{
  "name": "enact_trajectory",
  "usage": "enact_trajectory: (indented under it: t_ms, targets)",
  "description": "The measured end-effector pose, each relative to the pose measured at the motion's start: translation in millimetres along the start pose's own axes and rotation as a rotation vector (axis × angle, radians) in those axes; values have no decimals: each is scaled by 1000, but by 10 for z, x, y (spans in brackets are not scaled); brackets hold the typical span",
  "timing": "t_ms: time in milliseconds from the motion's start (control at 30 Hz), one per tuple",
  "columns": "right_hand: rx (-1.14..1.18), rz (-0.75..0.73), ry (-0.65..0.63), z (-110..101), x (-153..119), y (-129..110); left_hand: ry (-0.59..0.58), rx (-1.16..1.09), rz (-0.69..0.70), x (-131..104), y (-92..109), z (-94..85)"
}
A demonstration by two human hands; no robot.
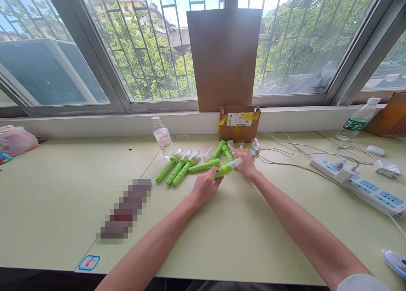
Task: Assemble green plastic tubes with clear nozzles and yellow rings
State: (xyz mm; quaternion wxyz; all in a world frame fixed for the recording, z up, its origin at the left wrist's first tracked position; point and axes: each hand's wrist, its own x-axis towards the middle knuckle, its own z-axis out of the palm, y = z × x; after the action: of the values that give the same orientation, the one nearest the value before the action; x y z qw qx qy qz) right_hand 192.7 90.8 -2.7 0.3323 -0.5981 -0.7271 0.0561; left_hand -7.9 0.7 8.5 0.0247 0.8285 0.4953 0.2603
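Observation:
My left hand (206,184) is closed around a green stick-shaped handle with a clear tip (227,168), which points up and to the right. Just beyond it, my right hand (243,160) reaches among small clear and whitish parts. Its fingers are bent together, partly hidden, and what they pinch I cannot make out. Several green handles with clear tips (178,167) lie side by side to the left. Green handles without visible tips (204,166) lie between these and my right hand. Loose clear caps (255,144) stand or lie close to my right hand.
Behind the parts stands an open cardboard box (239,132), with a tall brown board (225,58) against the window. A water bottle (163,138) is at left, another bottle (358,119) at far right. A power strip (358,183) and cables lie right. A pixelated object (127,210) lies left.

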Motion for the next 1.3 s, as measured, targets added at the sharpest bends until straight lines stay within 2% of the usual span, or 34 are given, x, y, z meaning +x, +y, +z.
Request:
enact_trajectory:
  t_ms: [167,433,667,833,1033,1167,1300]
  targets:
    - [-147,27,-142,30,47,-23,7,-6,8,-4,-10,3]
    - [-258,60,-244,-30,92,35,-4,5,10,-1,-4,-5]
    - [-257,18,-63,-28,37,35,-12,14,2,-4,-3,-10]
    - [-253,11,-59,-67,37,14,-10,5,-1,-3,7,-14]
    - [-219,-4,-120,31,94,-13,-13,18,-3,-9,14,-9]
    - [-173,3,-78,57,77,5,-15,16,1,-10,20,-13]
    - [-70,-31,-9,-18,-13,56,-12,24,4,-10,28,-19]
